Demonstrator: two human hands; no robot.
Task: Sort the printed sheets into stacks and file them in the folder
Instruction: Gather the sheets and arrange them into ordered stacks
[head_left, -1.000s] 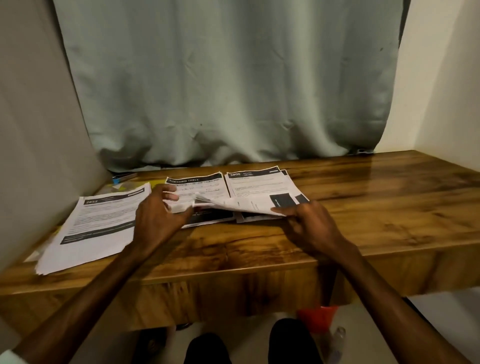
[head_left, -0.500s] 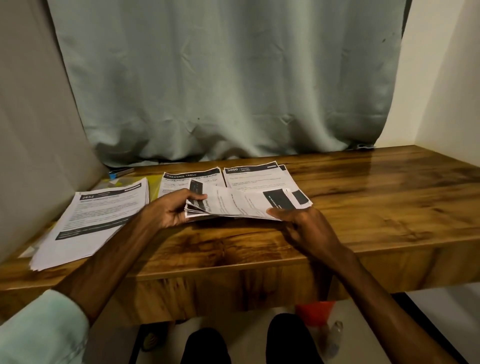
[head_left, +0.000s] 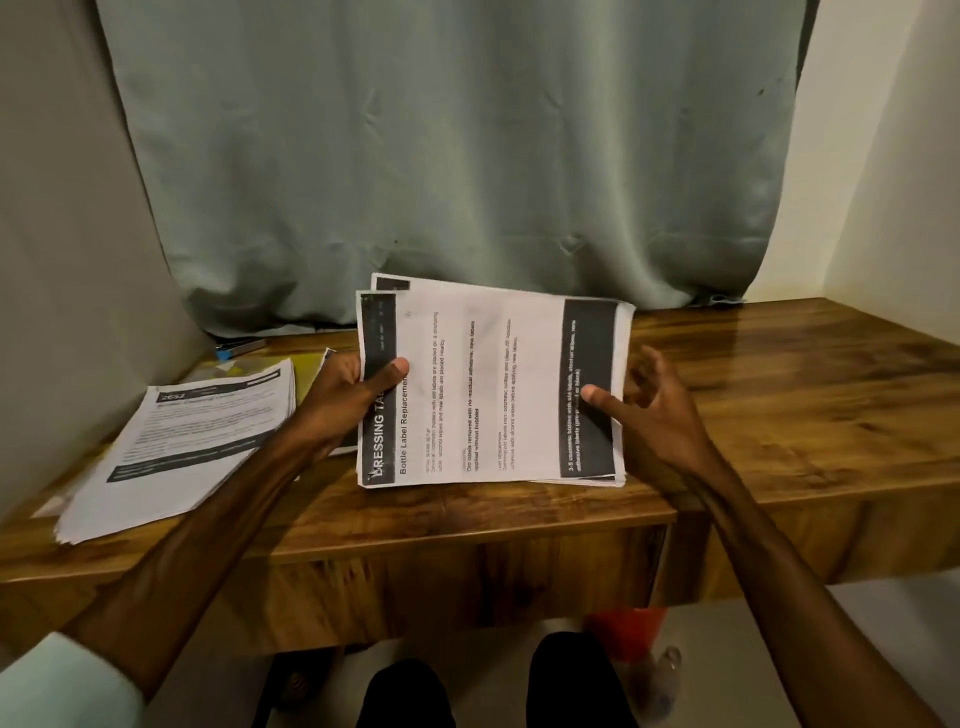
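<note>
A stack of printed sheets (head_left: 493, 384) stands upright on its long edge on the wooden desk (head_left: 779, 415), turned sideways with a black header band at the left. My left hand (head_left: 348, 400) grips its left end, thumb on the front. My right hand (head_left: 644, 410) holds its right end, thumb pressed on the black footer band and fingers behind the sheets. A second stack of printed sheets (head_left: 187, 441) lies flat at the desk's left end. A yellow folder (head_left: 306, 369) lies partly under that stack, behind my left hand.
A grey-green curtain (head_left: 457, 156) hangs behind the desk. A small dark and blue object (head_left: 239, 347) lies at the back left by the wall. Below the desk's front edge are my knees, a red container (head_left: 628, 631) and a clear bottle (head_left: 660, 686).
Both hands gathered the sheets that lay flat at the desk's middle into one stack and raised it upright on its edge, turned sideways. The left stack has not moved.
</note>
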